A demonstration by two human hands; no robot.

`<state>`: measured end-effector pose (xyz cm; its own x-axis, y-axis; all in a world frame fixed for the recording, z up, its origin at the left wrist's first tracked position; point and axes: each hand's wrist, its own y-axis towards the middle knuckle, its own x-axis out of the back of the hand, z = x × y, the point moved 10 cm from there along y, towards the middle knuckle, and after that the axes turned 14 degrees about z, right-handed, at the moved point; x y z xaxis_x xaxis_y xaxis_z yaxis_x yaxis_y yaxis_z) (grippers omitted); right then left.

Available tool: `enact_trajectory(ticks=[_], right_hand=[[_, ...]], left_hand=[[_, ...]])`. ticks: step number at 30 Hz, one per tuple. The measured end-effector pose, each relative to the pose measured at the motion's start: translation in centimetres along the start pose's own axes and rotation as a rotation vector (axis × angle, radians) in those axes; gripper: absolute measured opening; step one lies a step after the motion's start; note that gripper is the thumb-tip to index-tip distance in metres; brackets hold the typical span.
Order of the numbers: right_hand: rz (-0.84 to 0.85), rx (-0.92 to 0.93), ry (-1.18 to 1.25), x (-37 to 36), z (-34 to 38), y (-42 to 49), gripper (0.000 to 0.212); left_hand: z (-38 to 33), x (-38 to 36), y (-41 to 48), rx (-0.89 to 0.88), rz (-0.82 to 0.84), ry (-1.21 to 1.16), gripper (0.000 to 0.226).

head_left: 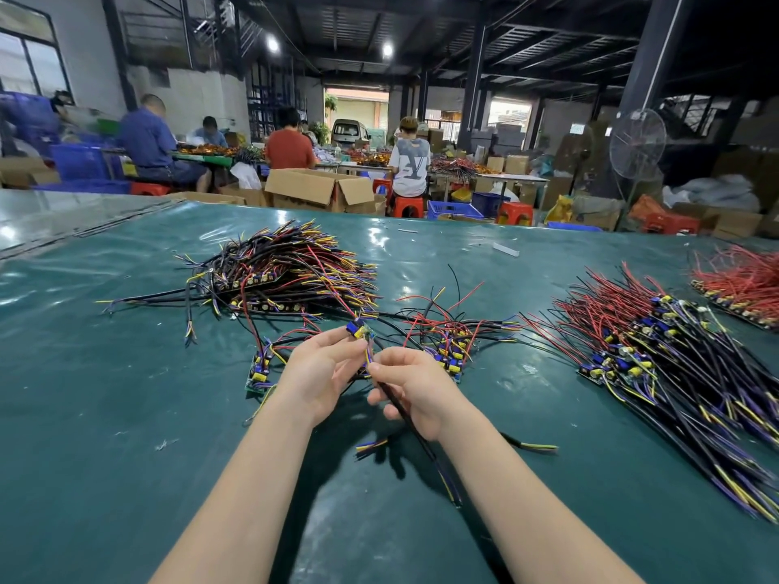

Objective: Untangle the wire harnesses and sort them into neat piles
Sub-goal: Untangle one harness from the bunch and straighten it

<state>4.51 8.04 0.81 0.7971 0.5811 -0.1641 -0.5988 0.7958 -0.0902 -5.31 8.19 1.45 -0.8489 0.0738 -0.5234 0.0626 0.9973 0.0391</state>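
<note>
Now we are leaning over a wide green table, its glossy cover catching the ceiling lights. Lying along its right side is the biggest pile. Its harnesses are lying roughly parallel, small boards with blue and yellow parts bunched at the upper left, red leads fanning away from us, and black cables with yellow and purple tips trailing toward the near edge. Sitting at the left, farther out, is a tangle of the same harnesses, with black, red, yellow and purple wires sticking out in all directions. A red pile is showing at the far right edge, well apart from our hands. Just beyond our right hand, a small clump of a few harnesses is lying with red and black wires crossing loosely.

We are holding one harness above the table, between the tangle and the clump. Our left hand is pinching its little board, with blue and yellow parts showing at the fingertips. Our right hand is gripping its black cable just below the board, fingers curled round it, and the cable is running down past the wrist toward us. The two hands are close together, fingertips almost touching. Beside our left hand a loose board is resting flat on the table.
</note>
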Motion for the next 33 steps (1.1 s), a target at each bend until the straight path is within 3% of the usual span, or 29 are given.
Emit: enact_trajectory(ticks=[7, 13, 21, 25, 29, 33], right_hand=[[-0.042, 0.081, 0.09, 0.3, 0.4, -0.2, 0.024], [-0.162, 0.099, -0.094, 1.5, 1.2, -0.8, 0.017], [-0.254, 0.145, -0.153, 2.6, 2.6, -1.0, 0.024], [-0.223, 0.326, -0.086, 2.7, 4.1, -1.0, 0.031], [-0.17, 0.396, 0.037, 2.6, 4.4, -0.9, 0.029], [-0.175, 0.441, 0.153, 3.1, 4.1, -0.9, 0.024]], left_hand=[[3.0, -1.8, 0.0, 0.205, 0.13, 0.08, 0.019], [2.0, -1.3, 0.1, 0.1, 0.053, -0.036, 0.014], [1.2, -1.7, -0.2, 0.127, 0.093, -0.03, 0.011], [1.3, -2.6, -0.2, 0.14, 0.132, 0.031, 0.013], [1.2, -3.2, -0.3, 0.152, 0.126, 0.016, 0.012], [2.3, -3.6, -0.8, 0.29, 0.131, -0.094, 0.017]])
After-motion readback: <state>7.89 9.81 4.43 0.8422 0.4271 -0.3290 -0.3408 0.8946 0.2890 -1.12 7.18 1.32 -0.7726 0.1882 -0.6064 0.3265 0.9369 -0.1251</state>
